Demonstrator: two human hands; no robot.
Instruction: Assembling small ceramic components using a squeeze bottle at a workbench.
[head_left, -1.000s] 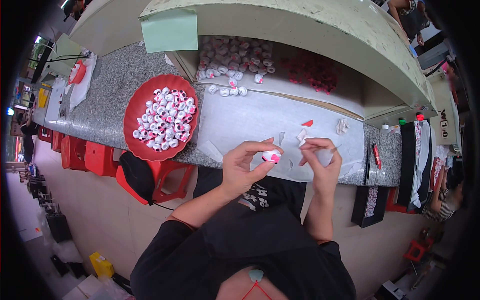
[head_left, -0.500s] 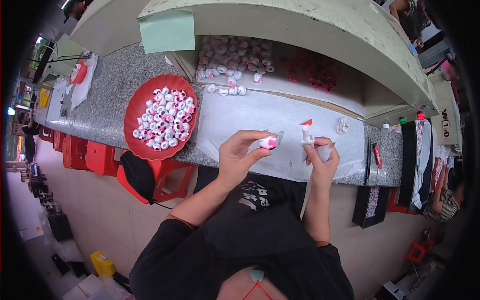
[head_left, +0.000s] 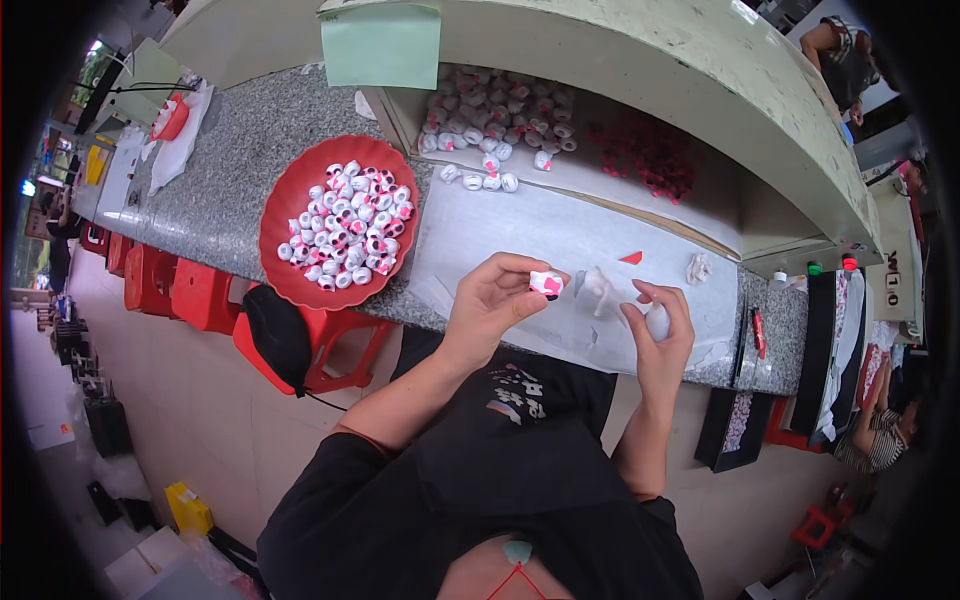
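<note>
My left hand (head_left: 488, 308) pinches a small rounded white piece (head_left: 546, 284) with pink and black patches between thumb and fingertips. To the right, my right hand (head_left: 664, 335) keeps a smooth white rounded object (head_left: 657, 320) against its curled fingers; its exact kind is unclear. The thumb and forefinger of that hand stand apart. Between both hands a crumpled white scrap (head_left: 597, 292), blurred, is over the white paper sheet (head_left: 520, 225); whether it touches the sheet I cannot tell. Beyond it lies a red triangular bit (head_left: 631, 258).
A red scalloped bowl (head_left: 278, 210) full of similar pieces sits on the granite counter at left. More white pieces (head_left: 490, 115) and dark pink bits (head_left: 655, 165) fill the shelf's cubby. A crumpled white wad (head_left: 699, 267) and a red pen-like tool (head_left: 758, 333) lie at right.
My right thumb and forefinger have parted and let go of the white scrap, which is now lower and further left. My left hand still holds its piece. The whole view has shifted slightly.
</note>
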